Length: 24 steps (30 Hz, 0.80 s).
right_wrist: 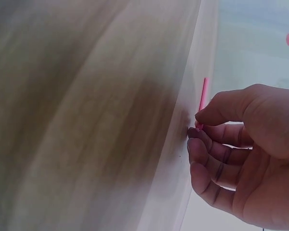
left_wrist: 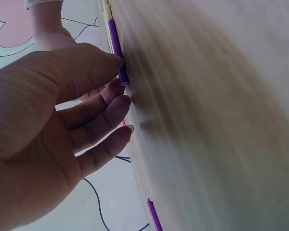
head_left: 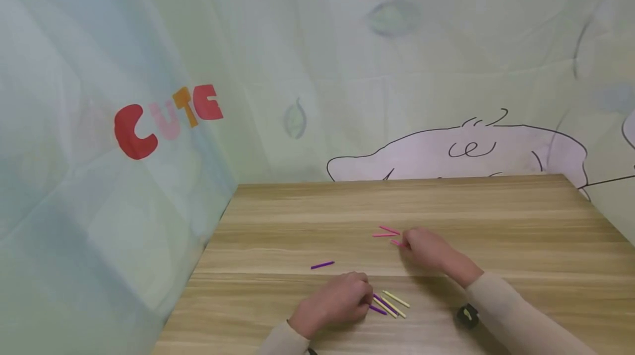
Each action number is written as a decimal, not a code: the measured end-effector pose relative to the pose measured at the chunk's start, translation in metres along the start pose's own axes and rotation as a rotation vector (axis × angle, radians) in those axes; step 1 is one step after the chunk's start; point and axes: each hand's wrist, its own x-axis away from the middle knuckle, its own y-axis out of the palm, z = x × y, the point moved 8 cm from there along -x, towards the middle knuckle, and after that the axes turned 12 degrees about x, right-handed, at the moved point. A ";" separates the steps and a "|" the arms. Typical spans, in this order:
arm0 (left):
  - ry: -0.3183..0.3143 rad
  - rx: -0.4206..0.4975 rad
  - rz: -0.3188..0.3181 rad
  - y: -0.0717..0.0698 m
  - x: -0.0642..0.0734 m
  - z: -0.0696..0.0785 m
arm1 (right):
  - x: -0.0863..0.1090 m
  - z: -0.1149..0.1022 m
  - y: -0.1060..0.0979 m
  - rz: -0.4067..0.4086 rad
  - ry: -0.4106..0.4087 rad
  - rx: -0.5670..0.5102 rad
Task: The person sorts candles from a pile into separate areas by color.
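At the front of the wooden table, my left hand (head_left: pixel 342 297) pinches the near end of a thin purple stick (left_wrist: pixel 115 38) between thumb and fingertips. This stick lies among several pale yellow sticks (head_left: pixel 397 299) and another purple stick, low over the tabletop. Farther back, my right hand (head_left: pixel 426 250) has thumb and index finger on the end of a pink stick (right_wrist: pixel 203 96), its other fingers curled loosely. Two more pink sticks (head_left: pixel 384 235) lie just left of the right fingertips. A lone purple stick (head_left: pixel 322 265) rests beyond the left hand.
A small black object (head_left: pixel 467 316) shows beside the right sleeve (head_left: pixel 511 305). The wood-grain table (head_left: pixel 278 222) meets a printed curtain (head_left: pixel 297 68) at its back and left edges, with the letters CUTE (head_left: pixel 136 132) on the left side.
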 end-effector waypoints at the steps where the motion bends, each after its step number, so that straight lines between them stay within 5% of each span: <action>1: -0.001 0.000 -0.001 0.000 0.000 0.000 | 0.000 0.001 0.000 -0.001 -0.001 0.003; 24: 0.001 0.025 0.000 -0.001 0.002 0.001 | -0.008 0.007 0.003 -0.002 0.002 0.011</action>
